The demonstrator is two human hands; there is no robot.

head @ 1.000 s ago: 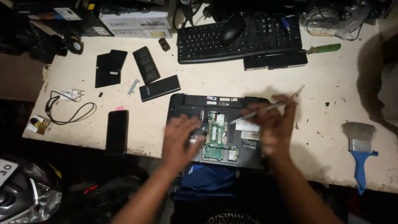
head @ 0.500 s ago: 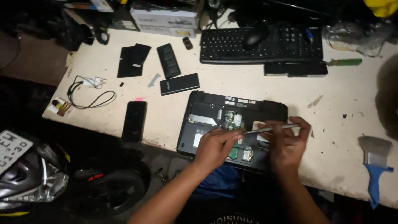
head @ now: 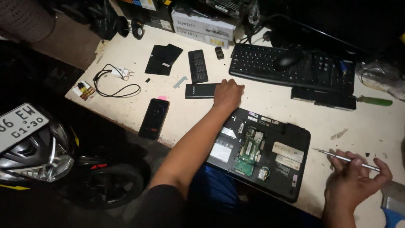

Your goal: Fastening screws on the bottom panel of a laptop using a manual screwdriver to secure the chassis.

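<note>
the left hand (head: 228,95) rests, grip closed, on the end of a slim black case (head: 201,90) on the bench (head: 278,105), beyond the opened laptop (head: 259,152). the right hand (head: 354,181) pinches a thin screwdriver (head: 346,158).

One laptop (head: 270,147), one keyboard (head: 291,67), one phone (head: 154,118), two hands (head: 228,95) (head: 354,181).

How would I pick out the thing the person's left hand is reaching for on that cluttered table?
Start at the opened laptop lying bottom-up at the table's near edge, then follow the left hand up past its far left corner. Its fingers rest on the end of a slim black bar-shaped case lying flat. Unlike the slotted bit holder behind it and the phone nearer the edge, it is plain, narrow and lies crosswise.
</note>
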